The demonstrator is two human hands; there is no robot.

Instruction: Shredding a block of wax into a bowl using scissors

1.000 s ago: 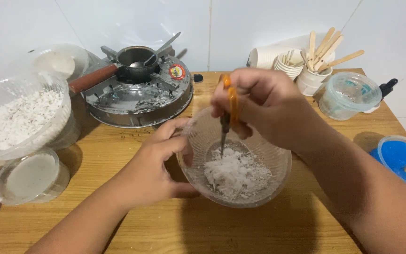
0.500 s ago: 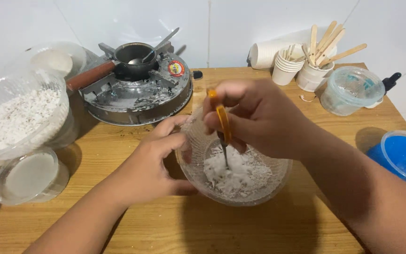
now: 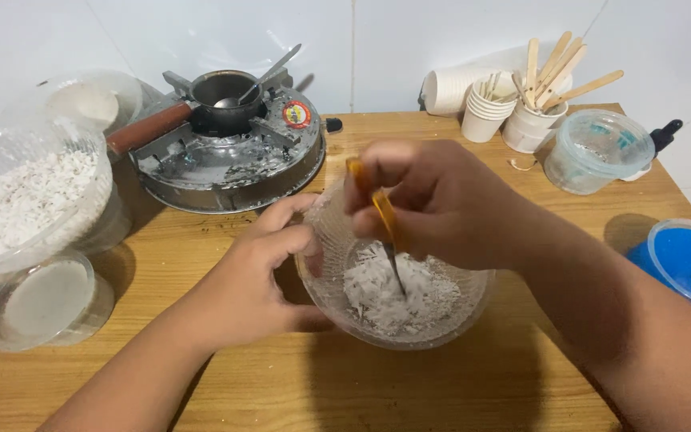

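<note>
We see the right hand (image 3: 433, 200) closed around orange-handled scissors (image 3: 381, 220), blades pointing down into white flakes (image 3: 385, 292) in a clear glass bowl (image 3: 457, 308) at the middle of the wooden table (image 3: 441, 392). The left hand (image 3: 253, 280) clasps the bowl's left rim, thumb and fingers curled on the glass. Behind the bowl sits a stove (image 3: 225, 156) with a small pot (image 3: 221, 92) and spoon (image 3: 261, 76); at far left, a larger bowl of white bits (image 3: 17, 196).
</note>
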